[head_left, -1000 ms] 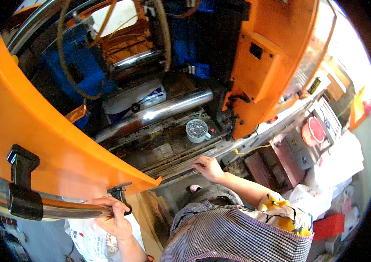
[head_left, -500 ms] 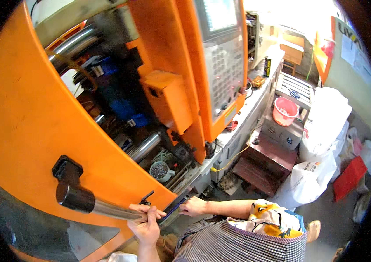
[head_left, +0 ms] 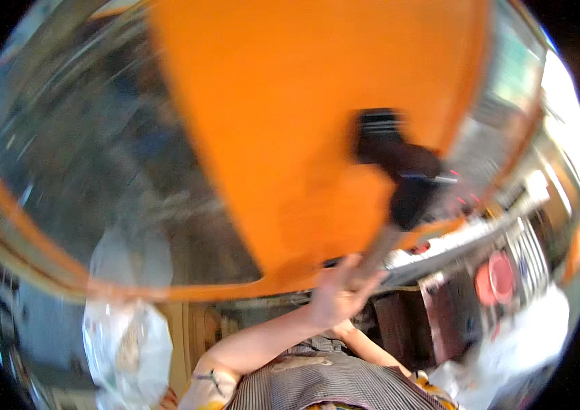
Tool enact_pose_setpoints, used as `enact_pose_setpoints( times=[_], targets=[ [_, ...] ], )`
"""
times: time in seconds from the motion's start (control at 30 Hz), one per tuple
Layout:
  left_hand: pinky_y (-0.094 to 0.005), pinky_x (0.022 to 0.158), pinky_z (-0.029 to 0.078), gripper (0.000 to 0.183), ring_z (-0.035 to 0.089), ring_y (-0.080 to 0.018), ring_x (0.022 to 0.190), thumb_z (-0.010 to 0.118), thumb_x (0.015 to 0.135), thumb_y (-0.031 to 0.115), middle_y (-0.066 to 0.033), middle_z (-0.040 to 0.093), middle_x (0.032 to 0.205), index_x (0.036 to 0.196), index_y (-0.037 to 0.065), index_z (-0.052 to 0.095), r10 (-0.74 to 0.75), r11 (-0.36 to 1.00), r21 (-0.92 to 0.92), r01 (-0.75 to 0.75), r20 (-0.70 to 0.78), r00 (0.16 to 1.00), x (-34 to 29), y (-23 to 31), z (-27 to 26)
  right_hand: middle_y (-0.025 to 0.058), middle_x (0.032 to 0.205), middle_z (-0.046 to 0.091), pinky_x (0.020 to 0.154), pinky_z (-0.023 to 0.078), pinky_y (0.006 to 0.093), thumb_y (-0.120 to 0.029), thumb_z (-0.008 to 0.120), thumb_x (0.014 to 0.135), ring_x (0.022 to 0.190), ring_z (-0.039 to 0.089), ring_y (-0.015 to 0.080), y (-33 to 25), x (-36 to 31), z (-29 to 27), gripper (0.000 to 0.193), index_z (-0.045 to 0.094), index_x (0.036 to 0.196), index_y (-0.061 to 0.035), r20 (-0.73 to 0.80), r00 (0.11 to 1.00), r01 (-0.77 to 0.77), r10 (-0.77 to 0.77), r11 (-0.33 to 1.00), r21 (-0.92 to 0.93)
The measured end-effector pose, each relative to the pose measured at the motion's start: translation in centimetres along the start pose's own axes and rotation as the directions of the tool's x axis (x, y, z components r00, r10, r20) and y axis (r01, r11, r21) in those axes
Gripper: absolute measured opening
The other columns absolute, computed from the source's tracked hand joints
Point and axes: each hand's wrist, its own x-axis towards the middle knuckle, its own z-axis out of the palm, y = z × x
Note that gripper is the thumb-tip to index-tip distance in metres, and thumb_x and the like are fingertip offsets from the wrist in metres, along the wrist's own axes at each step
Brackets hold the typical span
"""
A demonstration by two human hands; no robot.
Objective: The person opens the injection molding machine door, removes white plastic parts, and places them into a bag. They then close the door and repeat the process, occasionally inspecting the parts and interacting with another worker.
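My left hand [head_left: 342, 291] is wrapped round the metal bar [head_left: 380, 249] of a door handle. A black bracket [head_left: 399, 147] fixes that handle to a big orange machine door [head_left: 290, 130]. Smeared by motion, a dark window [head_left: 187, 205] fills the door's left part. My right hand [head_left: 342, 329] is low, just behind and below the left one, near the waist of my checked apron [head_left: 304, 379]. Its fingers are mostly hidden, and whether it holds anything does not show.
Right of the machine, a pink basin [head_left: 495, 279] stands by a striped white rack [head_left: 530, 256], with dark brown steps [head_left: 403, 324] nearby. White sacks [head_left: 529, 342] are at the lower right. A clear plastic bag [head_left: 128, 348] hangs or stands at lower left.
The view has swung left. The door has moved right with my left hand on its handle, and the machine's opening no longer shows. My right hand's slim blue tool is out of sight.
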Motion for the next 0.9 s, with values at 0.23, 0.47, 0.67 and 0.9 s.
enact_pose_setpoints(
  times=[0.23,0.47,0.67,0.9],
  targets=[
    [-0.0404,0.046,0.039,0.035,0.051,-0.0338,0.048,0.067,0.075,0.012,-0.0097,0.047,0.054,0.095,0.005,0.04,0.069,0.997,-0.03,-0.072,-0.091,0.994,2.2,4.1,2.7,0.0196,0.082,0.06,0.063,0.048,0.0443,-0.016,0.05,0.079,0.075,0.06,0.036,-2.9,3.1,-1.6,0.024,0.053,0.099,-0.0026,0.246,0.942,0.201,-0.226,0.972,0.124],
    [-0.0412,0.055,0.041,0.032,0.053,-0.0319,0.057,0.06,0.082,0.026,-0.0124,0.05,0.062,0.092,0.003,0.041,0.088,0.988,0.13,-0.079,-0.066,0.994,2.3,6.4,1.3,0.0182,0.085,0.06,0.064,0.048,0.0431,-0.016,0.053,0.08,0.077,0.059,0.0355,-11.5,5.5,1.0,0.021,0.054,0.096,-0.0024,0.428,0.743,0.465,-0.515,0.857,0.223],
    [-0.0454,0.078,0.043,0.048,0.055,-0.0367,0.085,0.058,0.08,0.036,-0.0151,0.055,0.084,0.104,-0.005,0.047,0.38,0.768,0.566,-0.3,-0.026,0.924,-7.6,9.2,-7.7,0.019,0.087,0.059,0.064,0.047,0.0423,-0.017,0.054,0.082,0.076,0.058,0.0355,-19.3,4.4,5.0,0.019,0.055,0.095,-0.0036,0.498,0.489,0.667,-0.716,0.675,0.315],
    [-0.0396,0.062,0.045,0.013,0.058,-0.0329,0.075,0.054,0.081,0.006,-0.0165,0.059,0.076,0.093,0.003,0.052,0.112,0.156,-0.02,0.988,-0.993,-0.038,-44.5,14.3,-21.3,0.016,0.068,0.059,0.057,0.045,0.0443,-0.029,0.056,0.083,0.066,0.058,0.0351,-25.5,1.0,10.9,0.027,0.053,0.072,-0.0034,0.579,0.314,0.746,-0.752,0.573,0.34]
  ],
)
